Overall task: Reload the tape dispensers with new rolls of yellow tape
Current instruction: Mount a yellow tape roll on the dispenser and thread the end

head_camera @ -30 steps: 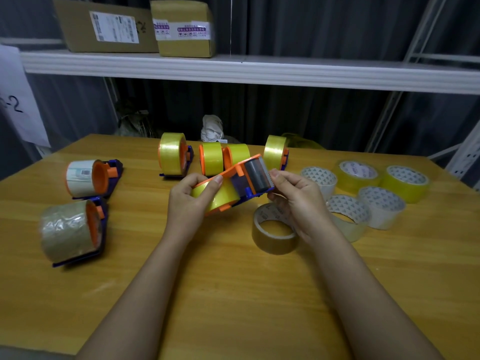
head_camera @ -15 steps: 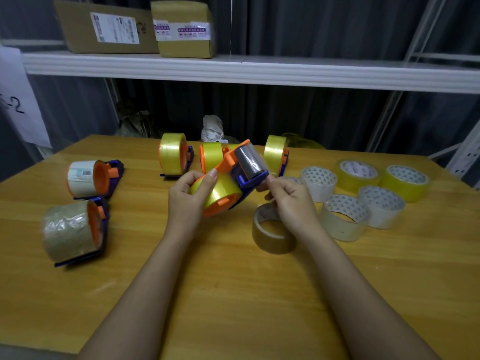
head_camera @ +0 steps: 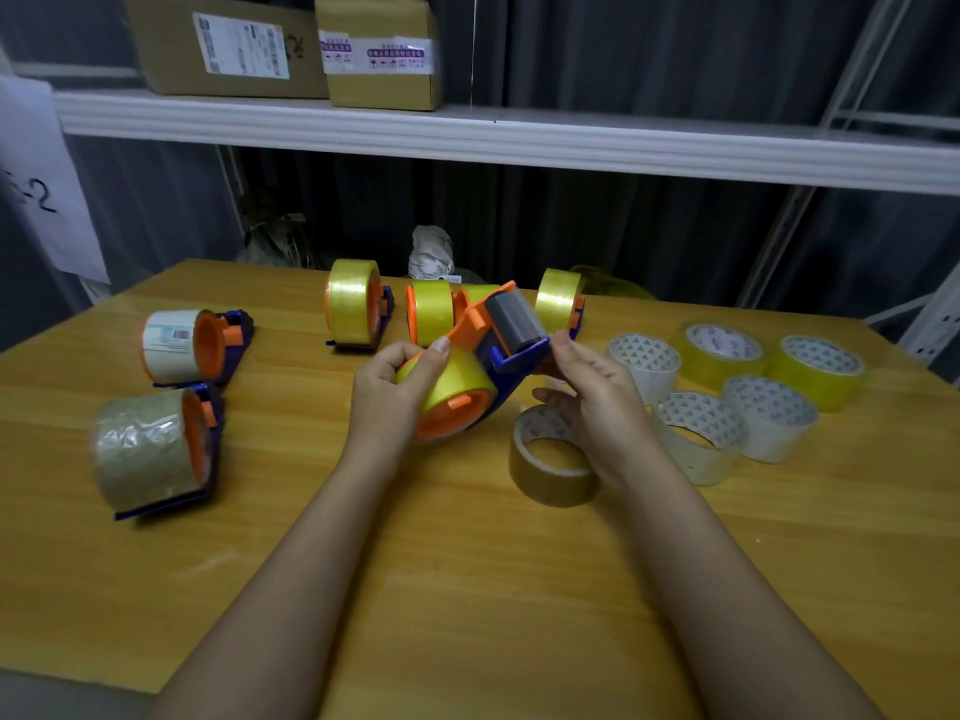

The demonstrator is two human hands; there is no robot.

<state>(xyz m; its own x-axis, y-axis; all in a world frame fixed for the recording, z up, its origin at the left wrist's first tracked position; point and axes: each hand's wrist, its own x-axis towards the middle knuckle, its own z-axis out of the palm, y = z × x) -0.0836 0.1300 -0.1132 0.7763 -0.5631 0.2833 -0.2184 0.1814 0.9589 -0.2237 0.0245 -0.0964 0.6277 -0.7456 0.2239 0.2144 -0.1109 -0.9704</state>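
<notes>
left hand (head_camera: pixel 387 392) grips the yellow roll (head_camera: pixel 451 381) on the dispenser (head_camera: pixel 483 356); right hand (head_camera: pixel 597 392), at 3 o'clock, pinches its blue edge.

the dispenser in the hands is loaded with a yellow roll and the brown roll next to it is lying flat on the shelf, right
Not quite. The dispenser, held by the left hand and right hand, does carry a yellow roll, but the brown roll lies flat on the table, not the shelf. The head view shows it.
</notes>
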